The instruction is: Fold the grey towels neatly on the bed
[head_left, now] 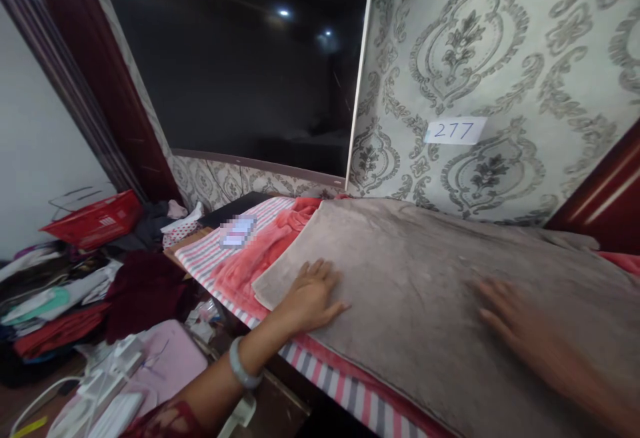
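Note:
A grey-brown plush blanket (pixel 400 271) lies spread over the table top, its left edge squared off. My left hand (pixel 314 295) rests flat on it near that edge, fingers stretched and thumb apart, with a pale bangle (pixel 243 363) on the wrist. Further right, my right hand (pixel 510 311) is over the same blanket, fingers extended and somewhat smeared by motion; whether it touches the cloth I cannot tell. Beneath the blanket, a coral-red fleece layer (pixel 245 268) shows at the left, above a striped pink, grey and white cloth (pixel 205 258).
A blurred-out flat object (pixel 239 231) lies on the striped cloth. Behind, a large dark television (pixel 250 65) hangs on the patterned wall beside a paper marked 277 (pixel 456 131). At left are a red basket (pixel 95 218), piled clothes (pixel 145 291) and power strips (pixel 107 371) with cables.

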### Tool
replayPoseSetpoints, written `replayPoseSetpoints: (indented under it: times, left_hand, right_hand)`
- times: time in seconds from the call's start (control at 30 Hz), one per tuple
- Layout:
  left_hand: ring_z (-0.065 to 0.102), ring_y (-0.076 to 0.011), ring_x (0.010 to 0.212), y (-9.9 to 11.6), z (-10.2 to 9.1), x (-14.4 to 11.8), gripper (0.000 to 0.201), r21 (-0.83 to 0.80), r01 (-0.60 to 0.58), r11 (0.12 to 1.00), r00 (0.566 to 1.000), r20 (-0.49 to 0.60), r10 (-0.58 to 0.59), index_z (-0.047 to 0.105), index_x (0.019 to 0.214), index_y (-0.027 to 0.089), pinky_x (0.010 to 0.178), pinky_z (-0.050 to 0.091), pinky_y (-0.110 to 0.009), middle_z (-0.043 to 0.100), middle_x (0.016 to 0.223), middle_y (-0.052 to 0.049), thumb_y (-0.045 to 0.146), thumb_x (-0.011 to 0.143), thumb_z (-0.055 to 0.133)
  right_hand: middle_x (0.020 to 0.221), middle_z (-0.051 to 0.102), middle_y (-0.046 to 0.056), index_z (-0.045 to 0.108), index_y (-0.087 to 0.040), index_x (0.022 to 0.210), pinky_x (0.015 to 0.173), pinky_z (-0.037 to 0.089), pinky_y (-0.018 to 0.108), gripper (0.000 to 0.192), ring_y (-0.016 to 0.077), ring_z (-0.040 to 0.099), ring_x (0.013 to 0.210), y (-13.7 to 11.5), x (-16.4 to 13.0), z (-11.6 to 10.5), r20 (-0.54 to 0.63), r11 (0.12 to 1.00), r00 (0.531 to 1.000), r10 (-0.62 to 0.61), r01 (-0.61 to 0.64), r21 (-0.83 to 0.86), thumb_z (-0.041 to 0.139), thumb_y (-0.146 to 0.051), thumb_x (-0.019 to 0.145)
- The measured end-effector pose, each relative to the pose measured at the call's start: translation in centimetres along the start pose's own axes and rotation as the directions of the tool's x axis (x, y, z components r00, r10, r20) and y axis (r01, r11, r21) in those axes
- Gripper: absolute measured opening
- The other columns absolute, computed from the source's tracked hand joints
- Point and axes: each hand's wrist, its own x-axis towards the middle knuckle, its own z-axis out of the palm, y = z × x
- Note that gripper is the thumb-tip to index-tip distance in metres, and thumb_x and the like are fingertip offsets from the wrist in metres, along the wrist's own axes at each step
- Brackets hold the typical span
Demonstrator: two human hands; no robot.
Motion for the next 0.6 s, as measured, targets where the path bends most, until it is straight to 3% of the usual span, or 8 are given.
replayPoseSetpoints:
  times: [0.13,0.23,0.4,0.53,0.6]
  left_hand:
    - [0.01,-0.039,0.153,-0.4,2.1,2.2,0.074,-0.011,-0.075,0.997,0.996,0.051,0.076,0.035,0.153,0.032,0.119,0.012,-0.071,0.02,0.166,-0.008,0.059,0.088,0.056]
    - [0.009,-0.0398,0.153,-1.1,3.6,2.5,0.07,0.031,-0.046,0.998,0.998,0.04,0.045,0.033,0.154,0.035,0.118,0.013,-0.071,0.017,0.167,-0.005,0.058,0.091,0.052]
    - [0.011,-0.0392,0.153,-1.8,4.2,3.0,0.066,0.119,-0.048,0.992,0.999,-0.004,0.049,0.034,0.154,0.034,0.118,0.017,-0.068,0.019,0.167,-0.003,0.057,0.093,0.047]
    - [0.015,-0.0384,0.152,-2.0,4.2,3.5,0.065,0.161,-0.071,0.984,0.996,-0.034,0.078,0.036,0.153,0.033,0.117,0.021,-0.067,0.021,0.166,-0.003,0.058,0.093,0.043]
    - [0.017,-0.0385,0.152,-2.2,4.2,3.7,0.065,0.182,-0.077,0.98,0.995,-0.052,0.088,0.038,0.152,0.032,0.116,0.024,-0.066,0.024,0.165,-0.003,0.058,0.093,0.041]
  right_hand:
    - [0.162,0.028,0.009,0.038,-0.031,0.154,0.116,0.028,0.061,0.069,0.0339,0.021,0.15,-11.1,2.7,1.5,0.3,0.987,0.943,-0.147,0.121,0.104,0.027,-0.067,0.096]
    - [0.166,0.014,0.008,0.029,-0.033,0.157,0.118,0.017,0.064,0.068,0.0344,0.012,0.152,-15.8,2.3,0.4,0.397,0.975,0.892,-0.215,0.17,0.145,0.037,-0.064,0.097]
    - [0.167,0.01,0.003,0.025,-0.035,0.158,0.122,0.005,0.059,0.065,0.0294,0.001,0.153,-18.0,-0.4,-3.3,0.502,0.894,0.766,-0.401,0.208,0.398,0.037,-0.062,0.1]
    - [0.167,0.01,0.002,0.023,-0.034,0.158,0.123,0.0,0.056,0.069,0.0276,0.0,0.153,-19.4,-2.7,-6.3,0.517,0.816,0.696,-0.497,0.173,0.552,0.044,-0.061,0.098]
    - [0.166,0.016,0.0,0.026,-0.037,0.157,0.124,0.004,0.051,0.065,0.0239,0.006,0.154,-19.4,-3.0,-7.6,0.491,0.751,0.66,-0.569,0.173,0.638,0.045,-0.059,0.099]
